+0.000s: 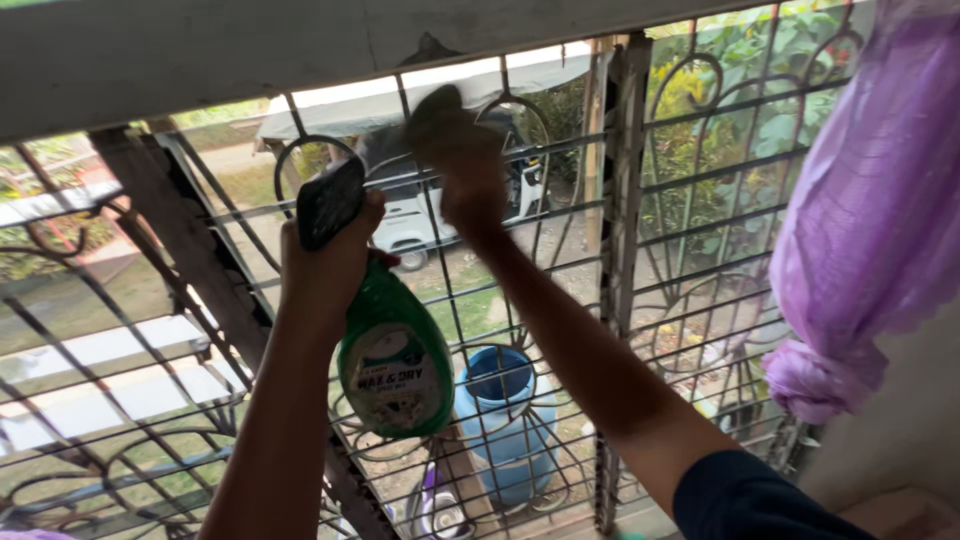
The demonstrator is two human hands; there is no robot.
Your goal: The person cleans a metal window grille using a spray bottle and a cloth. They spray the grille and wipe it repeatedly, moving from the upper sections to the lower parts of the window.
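My left hand [325, 265] is raised and grips a green spray bottle [395, 365] by its neck, its black trigger head [330, 203] up against the window. My right hand [470, 175] is higher, pressing a dark cloth [435, 110] against the window pane behind the metal grille [620, 300]. The cloth is blurred and its shape is hard to make out. Both arms reach up from the lower edge of the view; the right arm wears a dark blue sleeve [745, 500].
A purple curtain [870, 230] is tied in a knot at the right. Outside the grille are a blue barrel [505, 420], a white vehicle [415, 220] and green plants [740, 90]. A concrete lintel [250, 50] runs along the top.
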